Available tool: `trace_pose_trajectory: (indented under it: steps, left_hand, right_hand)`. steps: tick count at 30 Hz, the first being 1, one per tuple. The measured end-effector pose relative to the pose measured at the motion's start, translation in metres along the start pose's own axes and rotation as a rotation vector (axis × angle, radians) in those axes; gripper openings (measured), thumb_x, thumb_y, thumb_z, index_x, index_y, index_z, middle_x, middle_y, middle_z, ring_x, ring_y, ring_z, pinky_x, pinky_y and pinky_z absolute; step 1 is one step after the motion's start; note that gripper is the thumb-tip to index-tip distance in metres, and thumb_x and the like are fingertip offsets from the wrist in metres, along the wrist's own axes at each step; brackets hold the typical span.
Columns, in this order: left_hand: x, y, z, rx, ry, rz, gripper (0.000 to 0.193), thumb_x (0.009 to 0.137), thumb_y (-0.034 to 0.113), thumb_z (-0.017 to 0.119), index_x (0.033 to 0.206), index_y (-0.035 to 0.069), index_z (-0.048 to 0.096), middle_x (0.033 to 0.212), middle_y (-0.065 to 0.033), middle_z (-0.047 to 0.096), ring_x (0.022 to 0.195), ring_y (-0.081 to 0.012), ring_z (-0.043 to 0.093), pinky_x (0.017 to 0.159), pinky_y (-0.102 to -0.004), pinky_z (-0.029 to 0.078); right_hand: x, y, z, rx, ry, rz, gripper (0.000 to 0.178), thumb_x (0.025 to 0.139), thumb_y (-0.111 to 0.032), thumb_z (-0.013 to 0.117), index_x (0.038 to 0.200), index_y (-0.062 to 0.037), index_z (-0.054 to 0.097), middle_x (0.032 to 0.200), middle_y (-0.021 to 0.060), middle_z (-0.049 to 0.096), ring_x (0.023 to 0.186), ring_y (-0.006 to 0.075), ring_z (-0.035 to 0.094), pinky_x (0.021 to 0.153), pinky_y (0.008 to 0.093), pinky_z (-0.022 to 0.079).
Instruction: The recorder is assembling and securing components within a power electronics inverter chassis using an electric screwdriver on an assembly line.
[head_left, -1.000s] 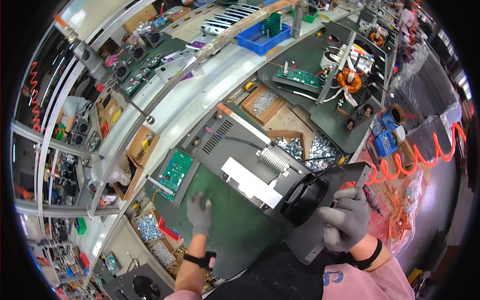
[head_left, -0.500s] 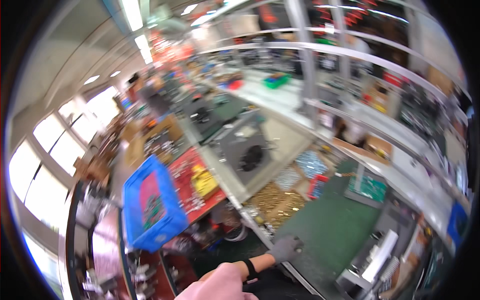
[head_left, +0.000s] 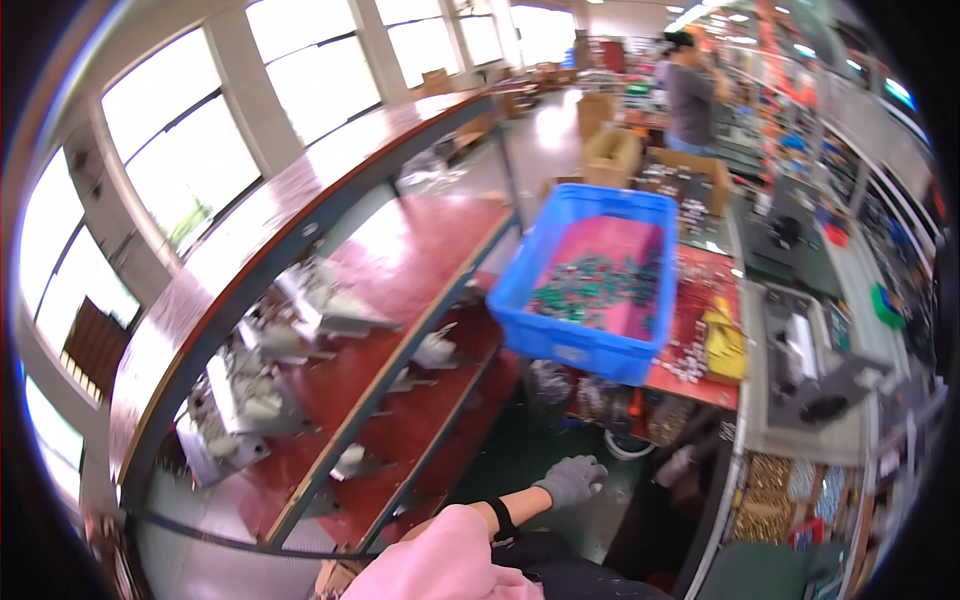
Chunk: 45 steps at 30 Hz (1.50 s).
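My left hand (head_left: 572, 481), in a grey glove with a black band at the wrist, reaches out from a pink sleeve over the dark green floor. Its fingers are loosely bent and somewhat apart, with nothing seen in them. Ahead of it is a blue plastic crate (head_left: 575, 343) that has a pink lining and many small green pieces inside. To the hand's left stands a rack with red shelves (head_left: 420, 235), bearing pale metal parts (head_left: 325, 300). My right hand is out of the picture.
On the right runs a workbench (head_left: 765, 560) with bins of brass-coloured fasteners (head_left: 768, 500). A red board (head_left: 690, 375) beside the crate carries a yellow box (head_left: 726, 345). Farther off, a person (head_left: 690, 105) stands near cardboard boxes (head_left: 612, 155). Windows line the left.
The view has swung left, bringing the red shelves in and shifting the workbench to the right edge. My left hand, earlier over the green bench top, now shows over the floor.
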<state>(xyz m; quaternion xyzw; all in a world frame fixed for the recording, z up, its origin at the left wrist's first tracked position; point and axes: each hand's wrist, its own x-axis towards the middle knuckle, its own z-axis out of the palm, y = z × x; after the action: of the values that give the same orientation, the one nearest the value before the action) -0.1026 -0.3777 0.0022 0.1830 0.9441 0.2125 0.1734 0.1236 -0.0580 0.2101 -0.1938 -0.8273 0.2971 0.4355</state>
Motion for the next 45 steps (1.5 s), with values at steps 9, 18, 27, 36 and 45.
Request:
trace_pose_trajectory:
  steps: [9,18,27,36,45]
  left_hand:
    - [-0.123,-0.174,-0.087,0.019,0.879,-0.426,0.026,0.077,0.024,0.06,0.102,0.017,0.06,0.106,-0.0088,0.054,0.102,-0.0279,0.052,0.088,-0.0409,0.042]
    - [-0.228,-0.29,-0.108,0.385,0.94,-1.251,0.067,0.072,0.037,0.066,0.131,0.013,0.042,0.132,-0.0166,0.036,0.125,-0.0371,0.03,0.104,-0.051,0.025]
    - [-0.225,-0.276,-0.126,0.443,0.756,-1.326,0.082,0.065,0.041,0.071,0.134,0.014,0.037,0.133,-0.0184,0.034,0.126,-0.0369,0.029,0.107,-0.0515,0.02]
    - [-0.216,-0.264,-0.141,0.331,0.602,-1.46,0.074,0.072,0.045,0.066,0.134,0.015,0.038,0.137,-0.0166,0.033,0.131,-0.0308,0.027,0.109,-0.048,0.019]
    - [-0.124,-0.191,-0.324,-1.443,1.083,-0.459,0.041,0.09,0.024,0.054,0.125,0.005,0.045,0.101,-0.014,0.062,0.087,-0.0275,0.063,0.074,-0.0367,0.053]
  right_hand:
    - [-0.007,-0.167,0.302,0.6,-0.884,-0.609,0.022,0.073,-0.006,0.063,0.094,-0.0036,0.06,0.081,0.008,0.061,0.074,0.0238,0.057,0.071,0.0348,0.042]
    - [-0.176,-0.459,0.51,0.917,-0.996,-1.089,0.031,0.075,-0.025,0.068,0.1,-0.0099,0.057,0.096,0.0084,0.057,0.086,0.0302,0.056,0.077,0.0396,0.044]
    - [-0.203,-0.497,0.659,1.145,-1.02,-0.854,0.018,0.072,-0.017,0.069,0.074,-0.0083,0.053,0.065,0.0105,0.054,0.059,0.0277,0.056,0.055,0.0374,0.046]
    - [-0.034,-0.446,0.685,1.214,-1.425,-0.365,0.024,0.074,-0.003,0.069,0.069,-0.0042,0.045,0.062,-0.002,0.043,0.06,0.0056,0.041,0.049,0.0252,0.034]
    - [0.076,-0.341,0.565,1.115,-1.062,-1.381,0.029,0.045,-0.017,0.072,0.061,-0.0156,0.047,0.056,0.0029,0.042,0.048,0.0231,0.046,0.045,0.036,0.034]
